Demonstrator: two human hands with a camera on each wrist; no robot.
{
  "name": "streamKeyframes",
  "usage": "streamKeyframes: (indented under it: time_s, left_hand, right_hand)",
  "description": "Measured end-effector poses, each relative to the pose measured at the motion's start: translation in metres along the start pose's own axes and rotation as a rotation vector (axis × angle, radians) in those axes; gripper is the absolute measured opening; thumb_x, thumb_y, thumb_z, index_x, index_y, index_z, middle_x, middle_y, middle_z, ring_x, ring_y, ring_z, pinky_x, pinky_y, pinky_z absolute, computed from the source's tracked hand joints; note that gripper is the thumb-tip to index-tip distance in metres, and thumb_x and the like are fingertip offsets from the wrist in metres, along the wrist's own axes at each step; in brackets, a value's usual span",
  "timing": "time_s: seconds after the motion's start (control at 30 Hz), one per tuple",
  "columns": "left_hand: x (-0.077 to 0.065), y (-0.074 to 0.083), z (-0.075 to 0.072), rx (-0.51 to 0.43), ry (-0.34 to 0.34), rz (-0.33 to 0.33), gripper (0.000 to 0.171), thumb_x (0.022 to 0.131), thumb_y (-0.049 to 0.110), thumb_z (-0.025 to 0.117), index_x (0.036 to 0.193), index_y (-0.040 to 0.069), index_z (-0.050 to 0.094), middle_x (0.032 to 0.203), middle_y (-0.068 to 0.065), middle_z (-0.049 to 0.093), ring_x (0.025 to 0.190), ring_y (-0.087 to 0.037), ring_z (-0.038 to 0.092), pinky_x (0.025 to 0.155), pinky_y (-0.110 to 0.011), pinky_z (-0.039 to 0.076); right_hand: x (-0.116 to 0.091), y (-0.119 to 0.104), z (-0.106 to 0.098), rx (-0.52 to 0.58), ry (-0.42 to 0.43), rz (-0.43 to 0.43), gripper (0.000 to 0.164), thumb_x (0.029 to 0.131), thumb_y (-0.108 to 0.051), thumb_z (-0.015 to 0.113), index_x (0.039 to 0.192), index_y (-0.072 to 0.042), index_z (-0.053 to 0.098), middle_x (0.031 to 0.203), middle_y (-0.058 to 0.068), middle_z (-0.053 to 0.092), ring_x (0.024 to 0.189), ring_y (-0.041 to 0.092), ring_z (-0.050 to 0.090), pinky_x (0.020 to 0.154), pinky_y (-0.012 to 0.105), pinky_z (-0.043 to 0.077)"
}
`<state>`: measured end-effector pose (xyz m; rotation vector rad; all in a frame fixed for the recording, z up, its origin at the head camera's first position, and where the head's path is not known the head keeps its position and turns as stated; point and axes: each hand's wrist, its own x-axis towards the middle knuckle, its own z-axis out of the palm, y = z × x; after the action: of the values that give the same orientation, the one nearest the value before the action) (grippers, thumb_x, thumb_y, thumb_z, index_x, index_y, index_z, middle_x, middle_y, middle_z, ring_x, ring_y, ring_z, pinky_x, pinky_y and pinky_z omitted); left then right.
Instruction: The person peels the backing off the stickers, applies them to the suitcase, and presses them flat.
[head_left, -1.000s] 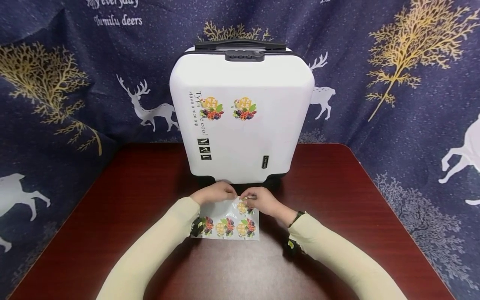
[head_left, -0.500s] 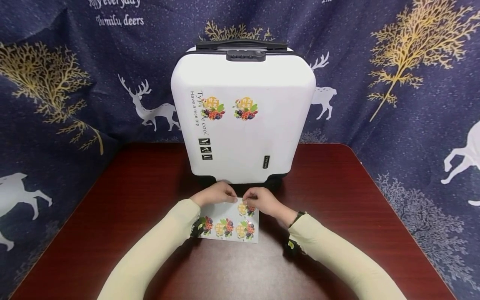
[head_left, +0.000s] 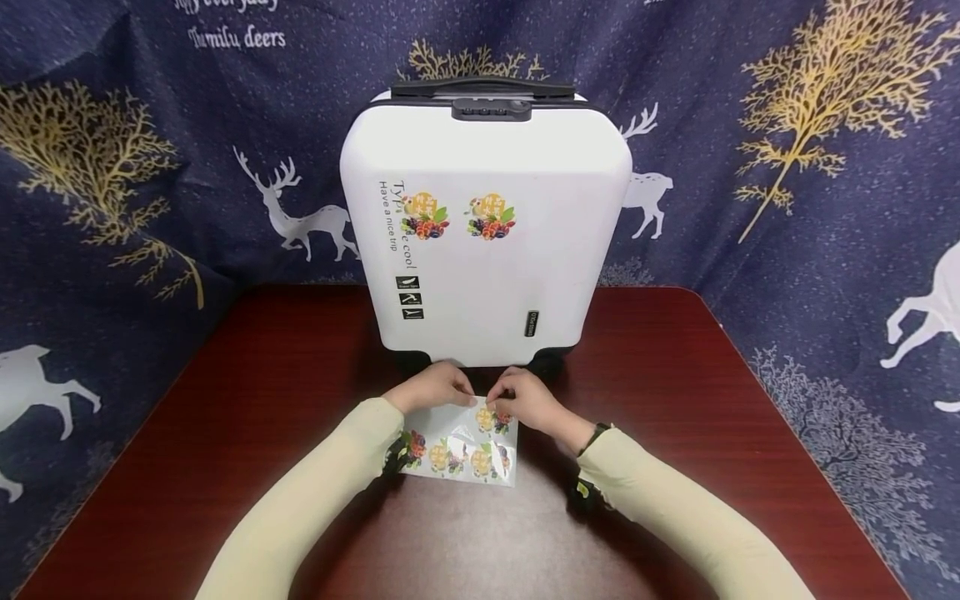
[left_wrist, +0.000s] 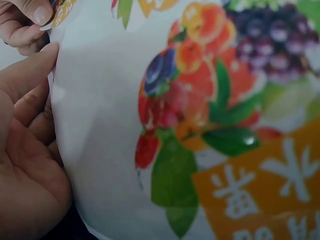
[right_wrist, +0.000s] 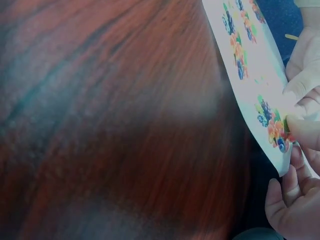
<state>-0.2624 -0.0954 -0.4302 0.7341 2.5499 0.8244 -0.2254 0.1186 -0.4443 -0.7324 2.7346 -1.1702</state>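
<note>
A white sticker sheet printed with fruit stickers is held in front of the suitcase, over the table. My left hand grips its upper edge near the middle, thumb on the printed face in the left wrist view. Just to the right, my right hand pinches the edge of the upper right fruit sticker. The left wrist view shows that sticker's edge between the right thumb and fingers. Several more fruit stickers line the sheet's lower row; its upper left is bare white.
A white suitcase stands upright on the dark red table, right behind both hands. Two fruit stickers are on its upper front. A dark blue cloth with deer and trees hangs behind and at both sides.
The right hand has shifted slightly right, away from the left hand. The sheet's lower edge has tilted a little and glare now crosses the lower row. The left hand keeps its place.
</note>
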Motion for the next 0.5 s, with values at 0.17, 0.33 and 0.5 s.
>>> streamKeyframes:
  time_s: [0.17,0.33,0.5]
  left_hand:
    - [0.0002,-0.0006,-0.001,0.007,0.017,-0.005,0.017,0.092,0.017,0.074,0.1,0.003,0.08,0.098,-0.009,0.078,0.086,-0.012,0.062,0.079,-0.024,0.051]
    - [0.0004,-0.0036,0.0002,0.008,0.025,0.0,0.017,0.092,0.017,0.074,0.099,0.003,0.08,0.099,-0.009,0.077,0.088,-0.012,0.061,0.081,-0.025,0.051]
    - [-0.0004,-0.0039,0.0023,-0.006,0.037,-0.005,0.016,0.093,0.017,0.074,0.099,0.003,0.08,0.099,-0.009,0.076,0.088,-0.011,0.06,0.081,-0.025,0.051]
  right_hand:
    - [0.0005,-0.002,-0.0014,-0.009,0.006,0.01,0.008,0.091,-0.009,0.073,0.091,-0.004,0.08,0.094,0.009,0.068,0.091,0.015,0.057,0.075,0.022,0.046]
    - [-0.0001,-0.0015,-0.0008,0.001,-0.009,0.042,0.009,0.093,-0.009,0.071,0.094,-0.004,0.079,0.096,0.011,0.07,0.086,0.012,0.058,0.073,0.021,0.047]
    - [-0.0002,0.0001,-0.0006,0.043,-0.026,0.063,0.01,0.093,-0.008,0.07,0.097,-0.002,0.077,0.095,0.012,0.071,0.074,0.006,0.055,0.067,0.019,0.046]
